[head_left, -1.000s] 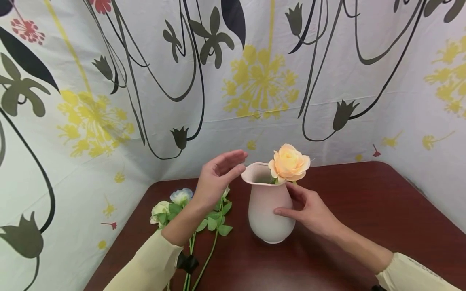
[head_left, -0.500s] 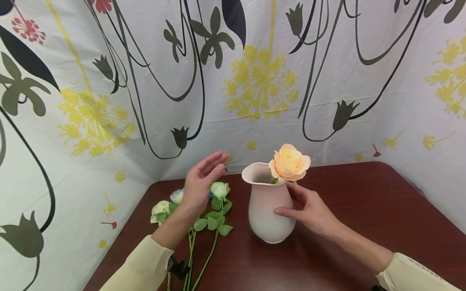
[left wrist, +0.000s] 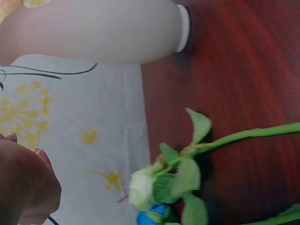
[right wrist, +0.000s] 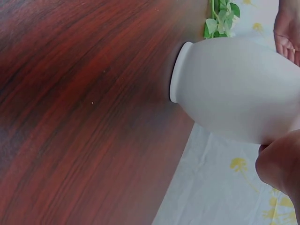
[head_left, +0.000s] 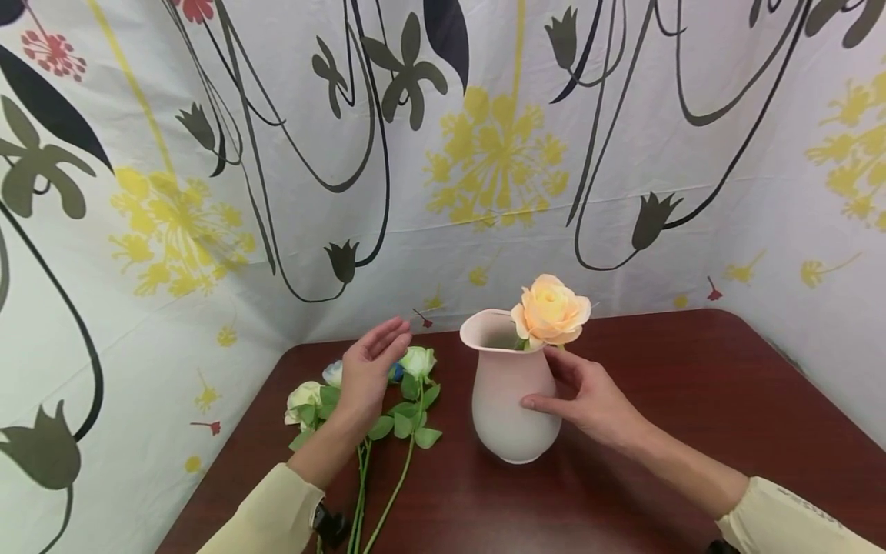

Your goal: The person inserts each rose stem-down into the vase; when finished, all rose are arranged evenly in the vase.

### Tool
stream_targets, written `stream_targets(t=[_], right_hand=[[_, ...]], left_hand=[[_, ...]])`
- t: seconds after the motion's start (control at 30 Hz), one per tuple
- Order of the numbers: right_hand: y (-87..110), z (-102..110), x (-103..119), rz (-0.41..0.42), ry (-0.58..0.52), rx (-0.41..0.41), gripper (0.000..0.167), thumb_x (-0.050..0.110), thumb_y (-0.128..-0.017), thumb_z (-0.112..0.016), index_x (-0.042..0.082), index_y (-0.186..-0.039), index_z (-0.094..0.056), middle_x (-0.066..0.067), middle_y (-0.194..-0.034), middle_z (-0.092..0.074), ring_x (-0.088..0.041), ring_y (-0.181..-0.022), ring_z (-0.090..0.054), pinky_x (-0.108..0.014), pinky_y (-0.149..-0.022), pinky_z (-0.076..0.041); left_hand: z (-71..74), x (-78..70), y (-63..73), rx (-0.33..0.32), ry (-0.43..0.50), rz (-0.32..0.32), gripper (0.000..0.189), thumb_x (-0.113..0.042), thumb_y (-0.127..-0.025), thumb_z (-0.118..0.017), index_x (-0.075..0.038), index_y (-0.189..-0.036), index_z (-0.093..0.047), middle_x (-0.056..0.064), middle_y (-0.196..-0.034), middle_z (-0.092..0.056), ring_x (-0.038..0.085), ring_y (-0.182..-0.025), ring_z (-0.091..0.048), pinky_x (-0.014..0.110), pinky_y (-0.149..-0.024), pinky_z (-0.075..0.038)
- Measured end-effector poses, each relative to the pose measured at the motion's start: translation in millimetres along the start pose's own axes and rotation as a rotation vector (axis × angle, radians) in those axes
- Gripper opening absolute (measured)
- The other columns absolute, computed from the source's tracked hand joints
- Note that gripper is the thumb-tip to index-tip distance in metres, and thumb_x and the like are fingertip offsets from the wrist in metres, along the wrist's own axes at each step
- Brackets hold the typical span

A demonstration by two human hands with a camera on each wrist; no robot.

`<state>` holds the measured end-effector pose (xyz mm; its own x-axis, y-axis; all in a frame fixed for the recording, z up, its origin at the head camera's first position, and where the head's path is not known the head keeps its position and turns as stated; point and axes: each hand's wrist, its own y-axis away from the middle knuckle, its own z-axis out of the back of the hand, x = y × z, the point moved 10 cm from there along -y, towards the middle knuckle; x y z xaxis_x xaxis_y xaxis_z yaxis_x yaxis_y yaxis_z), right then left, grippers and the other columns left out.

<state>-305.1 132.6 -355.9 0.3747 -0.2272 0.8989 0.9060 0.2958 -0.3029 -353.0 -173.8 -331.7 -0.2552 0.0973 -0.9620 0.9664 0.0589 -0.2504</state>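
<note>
A white-pink vase (head_left: 515, 408) stands upright on the table with one peach rose (head_left: 550, 310) leaning out over its right rim. My right hand (head_left: 598, 404) holds the vase's right side, thumb across the front and fingers behind. Over the loose flowers on the left hovers my left hand (head_left: 367, 373), fingers extended and holding nothing. Beneath and around it lie a cream rose (head_left: 303, 402), a pale green-white rose (head_left: 418, 362) and a blue bloom (head_left: 395, 372), partly hidden by the hand. In the left wrist view the white rose (left wrist: 143, 189) lies below the vase (left wrist: 103, 33).
The dark red-brown wooden table (head_left: 678, 385) has its back edge against a white cloth (head_left: 609, 154) printed with flowers. Long green stems (head_left: 398, 488) run toward the table's front, left of the vase. A black wrist device (head_left: 331, 525) sits by the left cuff.
My left hand has moved left and down from beside the vase's rim to over the loose flowers. The right hand, vase and peach rose have stayed in place.
</note>
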Motion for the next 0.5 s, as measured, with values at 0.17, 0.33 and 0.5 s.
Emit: stream_targets(t=[0.17,0.33,0.5], right_hand=[[0.1,0,0,-0.011,0.007,0.004,0.079,0.022,-0.089,-0.09,0.007,-0.156,-0.05,-0.014,-0.15,-0.059,-0.034,-0.131,-0.061,-0.033,-0.099,-0.056],[-0.4,0,1,-0.005,-0.009,0.002,0.077,0.021,-0.09,-0.089,0.007,-0.155,-0.052,-0.013,-0.149,-0.06,-0.034,-0.131,-0.061,-0.032,-0.099,-0.056],[-0.2,1,2,0.004,-0.007,-0.004,0.076,0.021,-0.09,-0.089,0.008,-0.155,-0.052,-0.012,-0.149,-0.06,-0.034,-0.133,-0.06,-0.029,-0.098,-0.055]], left_hand=[[9.3,17.5,3.2,-0.05,-0.065,0.037,0.038,-0.013,-0.103,-0.073,-0.008,-0.14,-0.068,0.013,-0.138,-0.07,0.023,-0.128,-0.065,0.024,-0.101,-0.054],[17.5,32.3,6.5,-0.084,-0.141,0.058,0.036,-0.014,-0.103,-0.074,-0.01,-0.138,-0.069,0.012,-0.137,-0.07,0.021,-0.127,-0.066,0.022,-0.098,-0.054],[21.1,48.7,10.8,-0.087,-0.174,0.082,0.035,-0.016,-0.102,-0.075,-0.009,-0.137,-0.07,0.011,-0.135,-0.071,0.022,-0.126,-0.065,0.023,-0.095,-0.055]])
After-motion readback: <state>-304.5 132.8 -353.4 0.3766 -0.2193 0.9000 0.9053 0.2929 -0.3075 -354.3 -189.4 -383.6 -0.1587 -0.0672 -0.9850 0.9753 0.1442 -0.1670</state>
